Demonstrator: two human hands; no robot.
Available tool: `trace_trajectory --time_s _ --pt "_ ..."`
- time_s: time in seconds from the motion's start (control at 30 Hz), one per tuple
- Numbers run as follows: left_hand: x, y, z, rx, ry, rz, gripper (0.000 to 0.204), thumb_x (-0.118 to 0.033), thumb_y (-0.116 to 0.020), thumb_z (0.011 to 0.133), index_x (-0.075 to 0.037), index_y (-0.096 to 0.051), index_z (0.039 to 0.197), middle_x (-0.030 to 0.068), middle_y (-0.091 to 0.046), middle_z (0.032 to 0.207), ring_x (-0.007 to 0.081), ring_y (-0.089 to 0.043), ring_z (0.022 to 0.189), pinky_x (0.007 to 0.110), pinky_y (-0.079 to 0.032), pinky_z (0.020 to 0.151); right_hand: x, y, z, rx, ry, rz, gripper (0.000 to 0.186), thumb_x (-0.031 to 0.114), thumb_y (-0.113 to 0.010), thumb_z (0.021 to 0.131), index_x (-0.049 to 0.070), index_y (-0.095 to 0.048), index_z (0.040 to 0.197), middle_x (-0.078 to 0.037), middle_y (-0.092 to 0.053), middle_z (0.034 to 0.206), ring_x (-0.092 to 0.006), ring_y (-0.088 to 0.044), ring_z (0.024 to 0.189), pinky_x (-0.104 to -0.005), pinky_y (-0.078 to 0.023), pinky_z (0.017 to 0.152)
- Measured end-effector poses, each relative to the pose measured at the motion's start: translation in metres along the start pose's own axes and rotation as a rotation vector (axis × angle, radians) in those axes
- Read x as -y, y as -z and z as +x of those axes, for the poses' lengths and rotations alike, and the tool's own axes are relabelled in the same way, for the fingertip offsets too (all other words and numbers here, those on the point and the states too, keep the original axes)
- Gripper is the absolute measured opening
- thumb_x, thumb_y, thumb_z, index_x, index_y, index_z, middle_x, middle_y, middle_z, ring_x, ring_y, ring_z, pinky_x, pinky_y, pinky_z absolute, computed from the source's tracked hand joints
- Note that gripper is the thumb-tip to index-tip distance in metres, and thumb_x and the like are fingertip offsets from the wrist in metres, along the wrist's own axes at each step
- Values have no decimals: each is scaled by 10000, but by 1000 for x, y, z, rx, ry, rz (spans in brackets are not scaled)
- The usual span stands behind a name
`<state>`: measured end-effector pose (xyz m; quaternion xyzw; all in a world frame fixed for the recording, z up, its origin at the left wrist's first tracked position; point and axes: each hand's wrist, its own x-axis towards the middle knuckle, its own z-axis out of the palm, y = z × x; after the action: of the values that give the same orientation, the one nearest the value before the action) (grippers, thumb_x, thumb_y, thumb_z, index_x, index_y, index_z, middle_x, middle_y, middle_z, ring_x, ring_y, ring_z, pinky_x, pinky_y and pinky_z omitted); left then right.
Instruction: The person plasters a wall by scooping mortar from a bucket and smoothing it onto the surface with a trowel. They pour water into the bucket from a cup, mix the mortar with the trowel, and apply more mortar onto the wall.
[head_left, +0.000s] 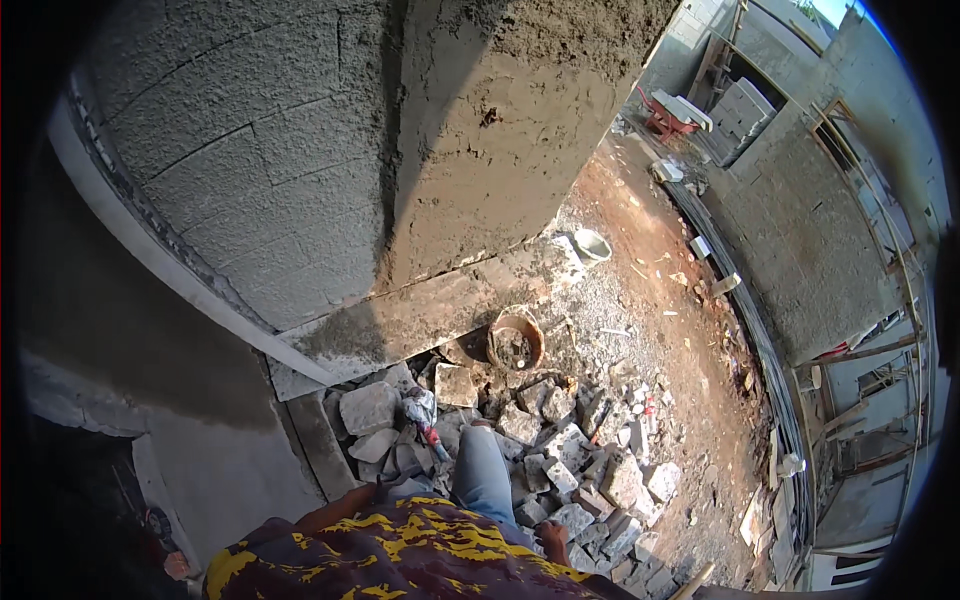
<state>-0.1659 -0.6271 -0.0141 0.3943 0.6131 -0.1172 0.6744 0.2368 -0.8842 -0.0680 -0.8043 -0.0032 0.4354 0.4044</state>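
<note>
My left hand (358,497) is low in the view beside my jeans, its fingers mostly hidden. My right hand (553,540) hangs at the right of my bent leg (480,470), near broken blocks (572,518); its fingers are curled, and anything inside them is hidden. A reddish-brown bucket (535,345) with grey residue stands beyond the rubble, below a partly plastered wall (510,150). A crumpled pale bundle with red and blue parts (428,422) lies on the blocks ahead of me.
A white bucket (592,247) stands by the wall corner. A dirt path (690,350) runs on the right, bordered by long dark bars (745,330). A red wheelbarrow (668,120) is at the back. A concrete ledge (180,460) is at my left, beside a dark opening.
</note>
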Motion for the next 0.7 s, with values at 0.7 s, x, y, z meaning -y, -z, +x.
trace_trajectory --time_s 0.7 --pt "-175 89 179 -873 -97 -652 438 -196 -582 802 -42 -469 1196 78 -568 939 169 -571 750 313 -489 603 364 -266 500 -7 370 -728 383 348 -485 777 35 -632 941 -229 -628 938 -395 -600 917 -465 -482 783"
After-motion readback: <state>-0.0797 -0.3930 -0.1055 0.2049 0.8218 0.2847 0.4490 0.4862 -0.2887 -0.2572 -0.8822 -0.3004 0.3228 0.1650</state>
